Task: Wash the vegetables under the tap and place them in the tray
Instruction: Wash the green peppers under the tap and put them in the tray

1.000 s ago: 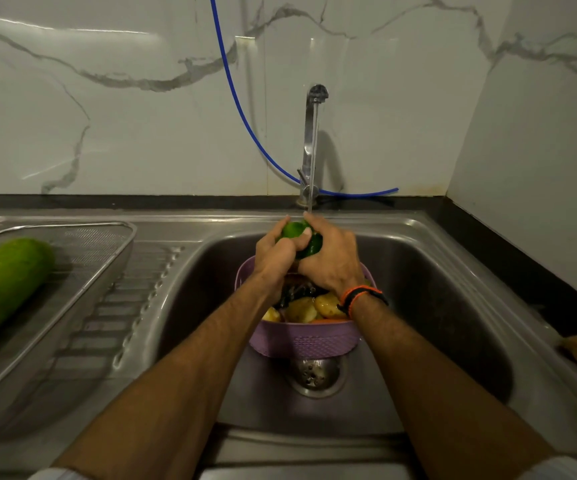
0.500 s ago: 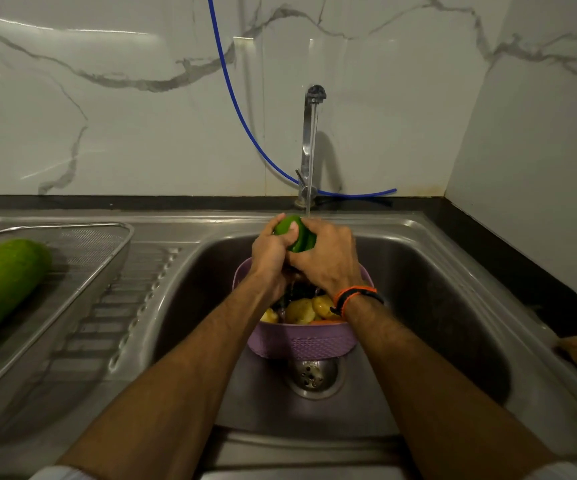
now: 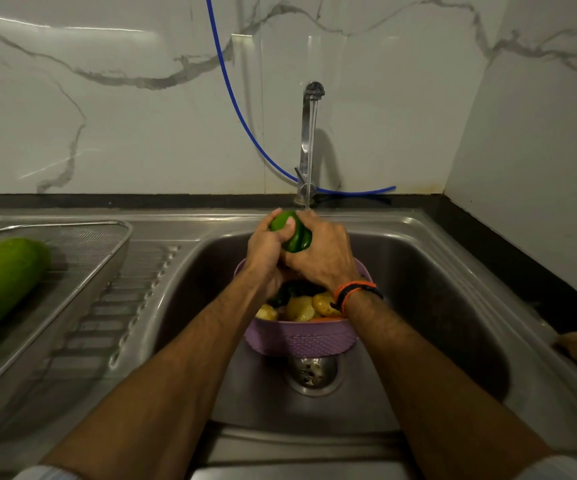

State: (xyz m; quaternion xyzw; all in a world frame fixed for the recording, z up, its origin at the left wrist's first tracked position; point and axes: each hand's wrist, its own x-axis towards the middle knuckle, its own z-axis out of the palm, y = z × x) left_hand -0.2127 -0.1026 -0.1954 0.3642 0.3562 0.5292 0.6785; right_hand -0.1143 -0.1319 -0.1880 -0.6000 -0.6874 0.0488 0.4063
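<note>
Left hand [image 3: 267,244] and right hand [image 3: 321,252]: each grip curled around green capsicum [image 3: 292,233], under tap [image 3: 309,140] stream, above purple basket [image 3: 301,339].

Green capsicum [image 3: 292,233], glossy, darker on its right side. Big gourd [image 3: 1,282] in steel mesh tray [image 3: 114,244]: light green w/ faint speckle. Basket [image 3: 301,339]: lilac/purple, woven-dot texture; inside yellow potatoes [image 3: 301,308], sth black, a bit of orange. Sink [image 3: 436,306] grey steel, ribbed drainboard. Wall white marble w/ grey veins; hose [image 3: 231,95] blue. Wristband [image 3: 354,291] orange + black. Surface [image 3: 488,244] black.
</note>
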